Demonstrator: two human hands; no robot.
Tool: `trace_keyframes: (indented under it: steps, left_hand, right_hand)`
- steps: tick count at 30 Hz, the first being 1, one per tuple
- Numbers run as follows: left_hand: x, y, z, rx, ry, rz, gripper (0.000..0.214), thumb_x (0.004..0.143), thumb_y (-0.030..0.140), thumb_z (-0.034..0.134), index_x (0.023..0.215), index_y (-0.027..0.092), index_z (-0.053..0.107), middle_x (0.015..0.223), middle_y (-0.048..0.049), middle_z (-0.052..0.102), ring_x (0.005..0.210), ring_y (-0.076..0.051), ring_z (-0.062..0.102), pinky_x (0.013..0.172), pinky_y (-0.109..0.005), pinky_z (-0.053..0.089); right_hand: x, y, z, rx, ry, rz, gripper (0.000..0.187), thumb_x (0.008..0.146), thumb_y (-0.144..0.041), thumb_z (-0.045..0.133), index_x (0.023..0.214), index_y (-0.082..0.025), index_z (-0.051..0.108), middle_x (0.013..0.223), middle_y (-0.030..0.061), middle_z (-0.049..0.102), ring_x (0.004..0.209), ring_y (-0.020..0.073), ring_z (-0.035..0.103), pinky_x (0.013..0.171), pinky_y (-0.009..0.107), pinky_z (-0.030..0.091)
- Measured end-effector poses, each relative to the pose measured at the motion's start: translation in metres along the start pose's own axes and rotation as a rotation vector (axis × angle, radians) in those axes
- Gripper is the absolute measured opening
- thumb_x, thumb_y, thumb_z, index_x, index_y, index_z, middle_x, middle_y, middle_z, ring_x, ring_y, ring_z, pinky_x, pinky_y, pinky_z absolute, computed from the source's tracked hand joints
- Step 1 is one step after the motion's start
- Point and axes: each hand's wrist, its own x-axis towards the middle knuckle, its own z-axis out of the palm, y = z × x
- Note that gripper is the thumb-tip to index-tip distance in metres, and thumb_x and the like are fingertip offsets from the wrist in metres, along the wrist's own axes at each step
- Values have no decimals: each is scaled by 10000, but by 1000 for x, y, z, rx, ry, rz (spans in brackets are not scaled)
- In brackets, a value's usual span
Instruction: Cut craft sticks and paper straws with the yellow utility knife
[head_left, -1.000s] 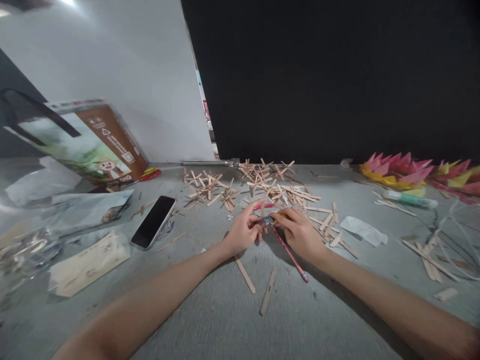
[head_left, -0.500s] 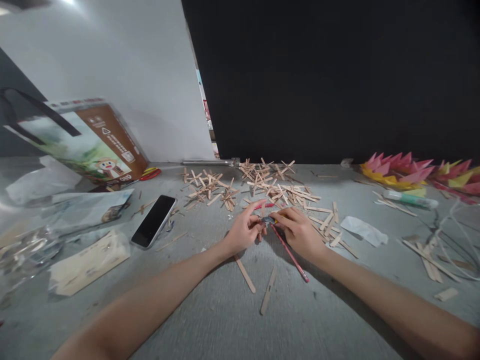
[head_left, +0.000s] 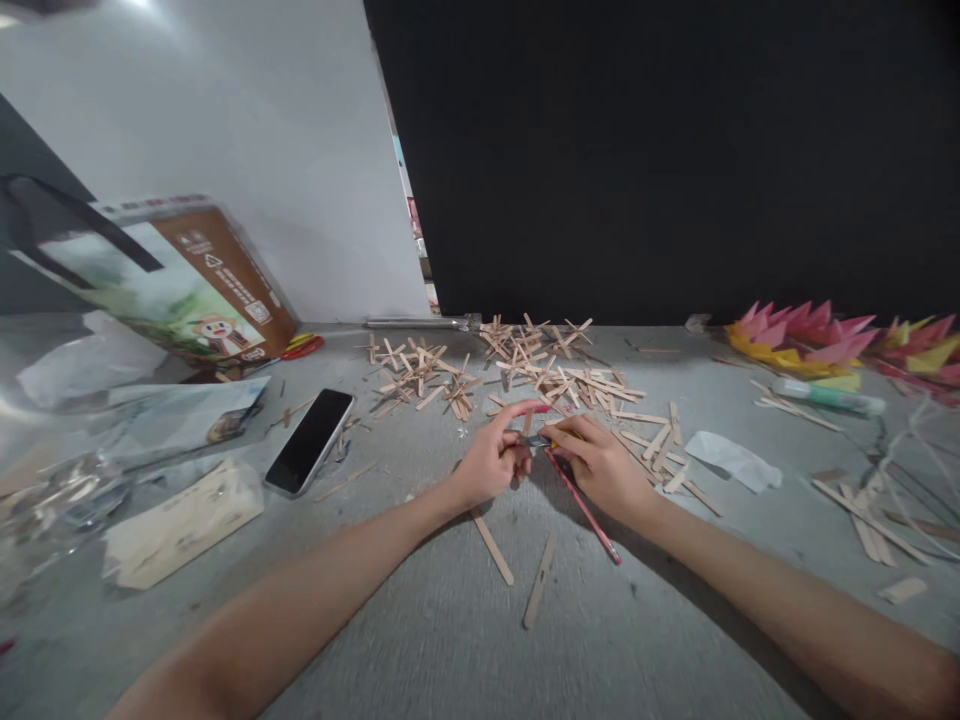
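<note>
My two hands meet at the middle of the grey table. My left hand is closed in a pinch on a small grey metal piece, its index finger stretched forward. My right hand is closed round the upper end of a red pencil, which slants down to the right, its far end near the table. The pencil's tip meets the metal piece between the two hands. Two loose wooden sticks lie just in front of my wrists. A short red thing lies behind my left index finger.
A heap of wooden sticks and glued stick crosses spreads behind the hands. A black phone lies to the left, beside plastic bags and a brown box. Pink and yellow paper shapes, a glue tube and crumpled paper sit on the right.
Both hands stay together on the pencil and the metal piece, with only small shifts of the fingers. The view has drifted slightly.
</note>
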Motion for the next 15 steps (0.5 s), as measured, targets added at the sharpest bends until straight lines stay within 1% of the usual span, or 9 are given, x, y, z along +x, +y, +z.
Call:
trace_keyframes:
  steps: [3,6,9,15]
  left_hand:
    - [-1,1,0,18,3,-8,709,867,69,501,1553,226,416,628,41,609,489,-92,538,513,-180,465]
    - [-2,1,-1,62,-27,-7,726,868,53,491,1565,238,403,646,40,611,462,-79,508,493,-171,436]
    - [-2,0,-1,103,-48,4,701,879,52,504,1551,238,430,660,28,616,471,-74,501,500,-170,424]
    - [-1,0,1,30,-11,-7,669,881,81,510,1528,228,425,630,43,598,466,-82,486,498,-172,407]
  right_hand:
    - [0,0,-1,3,2,3,449,984,-63,447,1325,-252,671,1116,120,687,998,286,628,849,459,560]
    - [0,1,0,7,6,-13,440,987,-72,456,1321,-252,679,1109,119,694,990,285,632,862,471,562]
    - [-1,2,1,17,-4,-23,419,1006,-80,444,1308,-246,682,1108,120,696,1002,285,626,865,469,558]
    - [-2,5,4,56,-14,-5,414,1013,-92,451,1329,-247,668,1145,118,689,1038,284,631,898,474,561]
